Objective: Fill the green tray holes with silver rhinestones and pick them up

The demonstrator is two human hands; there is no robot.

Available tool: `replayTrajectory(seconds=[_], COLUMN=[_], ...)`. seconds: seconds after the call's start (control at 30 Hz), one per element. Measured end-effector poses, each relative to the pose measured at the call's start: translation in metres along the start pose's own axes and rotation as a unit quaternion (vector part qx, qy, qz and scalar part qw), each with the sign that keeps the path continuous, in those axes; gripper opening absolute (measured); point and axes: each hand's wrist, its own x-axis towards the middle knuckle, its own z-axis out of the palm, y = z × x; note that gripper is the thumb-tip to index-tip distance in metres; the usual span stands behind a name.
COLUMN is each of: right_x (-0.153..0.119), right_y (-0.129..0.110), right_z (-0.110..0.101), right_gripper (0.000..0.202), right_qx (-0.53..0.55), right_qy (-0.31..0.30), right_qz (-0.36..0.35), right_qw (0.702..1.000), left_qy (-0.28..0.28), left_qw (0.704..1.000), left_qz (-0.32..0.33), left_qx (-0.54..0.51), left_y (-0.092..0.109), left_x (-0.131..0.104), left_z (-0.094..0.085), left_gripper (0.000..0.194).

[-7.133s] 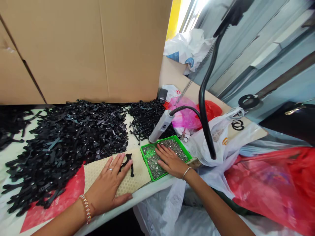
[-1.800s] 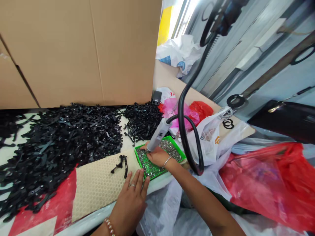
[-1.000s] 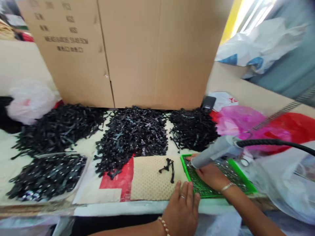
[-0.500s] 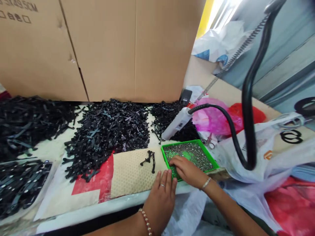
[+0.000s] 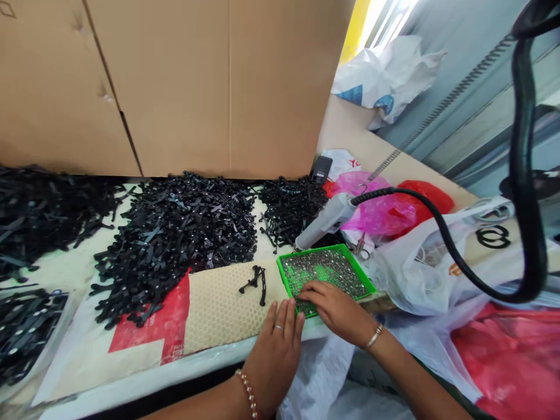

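Lying farthest to the left of the left hand [image 5: 277,356], a broad heap of slim black parts [image 5: 44,216] is seen, with a clear-edged tray [image 5: 56,333] of similar parts set on the near side of it. Closer to that hand, a large middle heap [image 5: 188,219] is spread beyond it and to its left, partly over a red-and-white printed sheet [image 5: 172,324]; a cardboard box [image 5: 184,87] is stood behind. Just left of the left fingertips, a beige honeycomb-patterned pad [image 5: 219,321] is laid, and on it two loose black parts [image 5: 263,286] are placed close together.

The left hand is held palm down, its fingers outstretched and only slightly parted, the tips beside the near left corner of the green tray [image 5: 359,273]. By the right hand [image 5: 339,312], the fingers are curled down over small metal pieces [image 5: 339,262] in this tray; whether a piece is pinched cannot be told, as the fingertips are poorly shown.

Beyond the right hand, a smaller heap [image 5: 293,207] and a grey corded tool [image 5: 324,220], tilted, are found. Farther off to its right, a pink bag [image 5: 389,213], a red bag [image 5: 426,201] and a white bag [image 5: 415,262] are bunched.
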Motion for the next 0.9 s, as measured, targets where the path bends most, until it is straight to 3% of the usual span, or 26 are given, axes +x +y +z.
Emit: replayTrajectory(seconds=[0.2,0.4,0.6,0.77,0.9], right_x=[-0.015,-0.007,0.014,0.007,0.019], right_y=[-0.003,0.024,0.017,0.034,0.027], right_z=[0.004,0.005,0.01,0.0,-0.001], right_gripper=[0.035,0.035,0.043,0.029,0.027], right_qx=[0.043,-0.042,-0.054,-0.091,-0.102], right_qy=[0.03,0.087,0.01,0.054,0.06], right_qz=[-0.038,0.022,-0.048,0.043,0.002], right_qw=[0.998,0.995,0.997,0.994,0.993], left_qy=[-0.001,0.002,-0.02,-0.021,-0.031], left_qw=[1.0,1.0,1.0,0.999,0.998], left_qz=[0.004,0.0,0.009,0.011,-0.001], left_qx=[-0.001,0.007,0.02,0.035,0.054], left_y=[-0.001,0.0,0.002,0.003,0.007], left_x=[0.0,-0.002,-0.002,-0.004,-0.006], left_z=[-0.004,-0.003,-0.003,-0.001,0.004], left_gripper=[0.048,0.045,0.047,0.047,0.053])
